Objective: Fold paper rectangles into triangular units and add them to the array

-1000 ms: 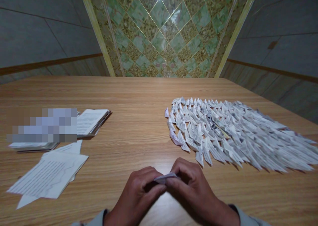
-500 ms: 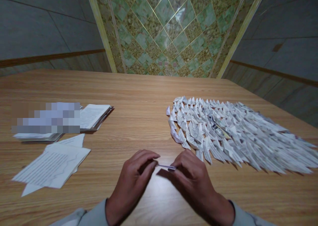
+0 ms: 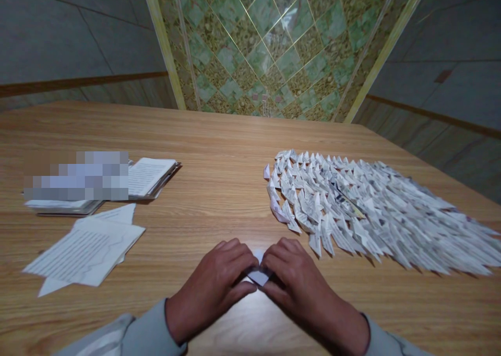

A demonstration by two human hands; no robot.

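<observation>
Head view: the wooden table point(image 3: 219, 137) and what lies on it are as they were half a second ago. The wide spread of folded paper pieces point(image 3: 371, 204) covers the right side in overlapping rows. The open book point(image 3: 151, 176) lies at the left, and the loose printed pages point(image 3: 86, 249) lie in front of it. None of these has shifted on the table; only the view has tipped slightly, so they sit a little higher in the picture.

The hands have changed. Half a second ago they were a little apart, holding a thin strip of paper edge-on between the fingertips, clear of the wood. Now the left hand point(image 3: 213, 285) and the right hand point(image 3: 297, 283) have closed in until their fingertips almost meet. Both have dropped low over the near edge of the table. The fingers of both hands are curled and closed down on the small folded paper point(image 3: 259, 275), which they pinch from either side.

That paper lies between the two hands, down on or just above the tabletop, near the closest corner of the spread. It is white and small, and mostly covered by the fingers. Only a pointed flap shows toward the camera, with a sliver above it.
</observation>
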